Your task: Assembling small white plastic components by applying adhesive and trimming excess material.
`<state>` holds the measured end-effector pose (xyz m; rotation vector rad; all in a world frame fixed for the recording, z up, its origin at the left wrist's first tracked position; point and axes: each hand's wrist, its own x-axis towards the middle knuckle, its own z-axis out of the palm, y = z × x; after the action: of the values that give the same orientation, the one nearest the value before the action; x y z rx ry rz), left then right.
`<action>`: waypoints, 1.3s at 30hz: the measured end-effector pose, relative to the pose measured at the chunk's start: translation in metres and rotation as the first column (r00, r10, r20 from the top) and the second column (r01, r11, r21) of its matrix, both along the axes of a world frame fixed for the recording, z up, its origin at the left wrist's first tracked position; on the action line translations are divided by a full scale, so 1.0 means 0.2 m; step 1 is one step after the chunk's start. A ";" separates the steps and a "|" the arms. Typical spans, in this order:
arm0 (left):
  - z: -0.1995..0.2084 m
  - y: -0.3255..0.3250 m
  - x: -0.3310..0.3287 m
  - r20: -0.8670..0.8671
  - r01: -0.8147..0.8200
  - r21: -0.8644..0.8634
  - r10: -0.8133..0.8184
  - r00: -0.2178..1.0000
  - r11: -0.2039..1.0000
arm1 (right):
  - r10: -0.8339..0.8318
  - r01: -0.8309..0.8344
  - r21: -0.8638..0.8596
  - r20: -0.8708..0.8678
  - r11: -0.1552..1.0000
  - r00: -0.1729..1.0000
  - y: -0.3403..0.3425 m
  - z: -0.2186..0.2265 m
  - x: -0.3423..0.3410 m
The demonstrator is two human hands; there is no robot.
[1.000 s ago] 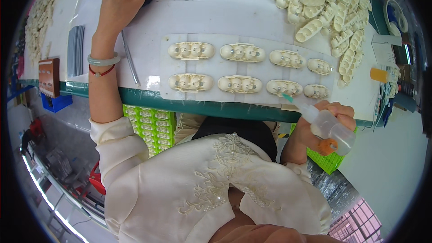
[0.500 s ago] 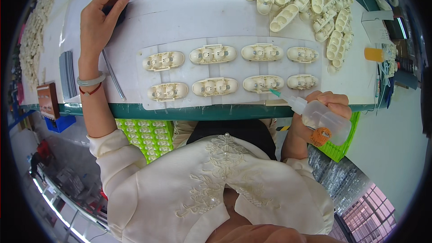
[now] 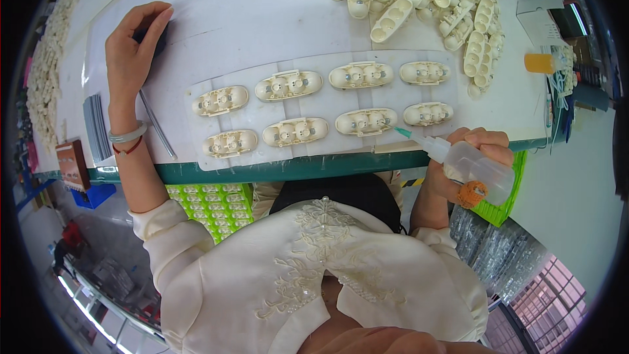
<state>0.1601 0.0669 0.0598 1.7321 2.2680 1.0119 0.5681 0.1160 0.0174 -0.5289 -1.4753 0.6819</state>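
My right hand (image 3: pixel 481 147) is closed round a translucent squeeze bottle (image 3: pixel 481 174), tilted with its thin green dispensing tip (image 3: pixel 403 132) pointing left. The tip is by the right end of the third cream plastic housing (image 3: pixel 365 122) in the near row; I cannot tell whether they touch. An orange textured cover (image 3: pixel 472 193) sits on one of this hand's digits. Several such housings lie in two rows on a pale tray (image 3: pixel 262 157). Left of the tray, my left hand (image 3: pixel 129 52) curls round a dark object (image 3: pixel 154 39), mostly hidden by the fingers.
A heap of loose cream housings (image 3: pixel 426 0) covers the far right. A metal rod (image 3: pixel 157 124), grey strips (image 3: pixel 98 128) and a brown block (image 3: pixel 71 164) lie at left. An orange-yellow container (image 3: pixel 538 63) stands at right. Green trays (image 3: pixel 213 203) sit below the table edge.
The whole view has shifted and turned slightly. Against the tray, the bottle's tip has moved right, from over the third near-row housing to its right end. My left hand keeps its curled pose.
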 end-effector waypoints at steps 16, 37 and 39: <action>0.00 0.00 -0.01 -0.030 0.008 -0.017 -0.008 1.000 1.000 | -0.351 0.354 0.010 -0.107 0.935 0.930 0.09 0.01 0.12; -0.03 0.00 -0.03 0.049 -0.007 -0.058 0.010 0.999 0.998 | -0.348 0.353 0.017 -0.130 0.935 0.928 0.10 0.00 0.18; -0.03 0.00 -0.03 0.046 -0.010 -0.061 0.013 0.999 0.998 | -0.323 0.324 -0.011 -0.124 0.946 0.938 0.09 0.01 0.18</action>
<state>0.1540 0.0669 0.0536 1.6557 2.2584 0.9645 0.6046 0.1347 0.0188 -0.6917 -1.2366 0.4388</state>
